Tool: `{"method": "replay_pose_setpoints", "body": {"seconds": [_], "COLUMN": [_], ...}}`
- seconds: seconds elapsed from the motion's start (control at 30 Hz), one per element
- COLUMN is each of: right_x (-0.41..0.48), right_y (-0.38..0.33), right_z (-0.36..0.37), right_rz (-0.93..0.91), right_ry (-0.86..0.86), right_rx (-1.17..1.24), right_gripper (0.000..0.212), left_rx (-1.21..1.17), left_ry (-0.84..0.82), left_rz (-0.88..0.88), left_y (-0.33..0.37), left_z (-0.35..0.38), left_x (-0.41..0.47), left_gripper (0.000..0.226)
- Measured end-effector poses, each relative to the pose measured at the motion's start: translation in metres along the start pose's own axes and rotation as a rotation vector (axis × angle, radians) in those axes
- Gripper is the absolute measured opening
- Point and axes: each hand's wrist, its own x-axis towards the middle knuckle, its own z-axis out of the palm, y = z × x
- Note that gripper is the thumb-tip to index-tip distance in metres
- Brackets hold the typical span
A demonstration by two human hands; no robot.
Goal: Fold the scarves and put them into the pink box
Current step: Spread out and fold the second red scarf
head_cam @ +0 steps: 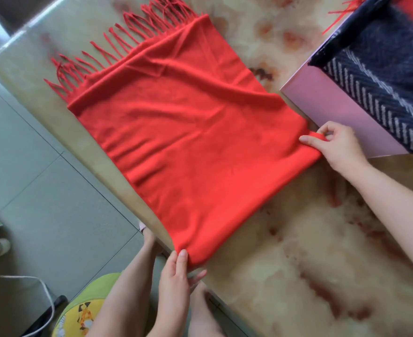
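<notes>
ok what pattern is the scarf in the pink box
The scarf is dark navy with white herringbone stripes, clearest in the head view.

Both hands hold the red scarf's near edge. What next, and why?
Probably lift that edge and fold it over toward the fringe: the left hand and right hand each pinch a corner, and the red scarf lies spread flat beside the pink box.
</notes>
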Motion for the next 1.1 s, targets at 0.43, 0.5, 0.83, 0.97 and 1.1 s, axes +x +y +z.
{"method": "replay_pose_setpoints", "body": {"seconds": [0.43, 0.5, 0.83, 0.97, 1.1], "right_x": [-0.036, -0.037, -0.036, -0.037, -0.037], "right_y": [0.023, 0.022, 0.011, 0.012, 0.007], "right_z": [-0.014, -0.017, -0.031, -0.028, -0.026], "right_rz": [0.152, 0.155, 0.229, 0.318, 0.46], "right_ry": [-0.199, -0.223, -0.222, -0.176, -0.163], "right_rx": [0.079, 0.041, -0.04, 0.042, 0.346], "right_gripper": [0.018, 0.017, 0.02, 0.02, 0.01], "left_rx": [-0.172, -0.215, -0.329, -0.343, -0.29], "left_ry": [0.172, 0.188, 0.101, 0.092, 0.021], "left_rz": [-0.086, -0.133, -0.241, -0.24, -0.283], "left_y": [-0.02, -0.021, -0.022, -0.02, -0.018], "left_z": [0.003, 0.004, 0.0, 0.0, 0.003], "left_x": [-0.006, -0.007, -0.009, -0.008, -0.011], "left_gripper": [0.007, 0.014, 0.012, 0.027, 0.011]}}
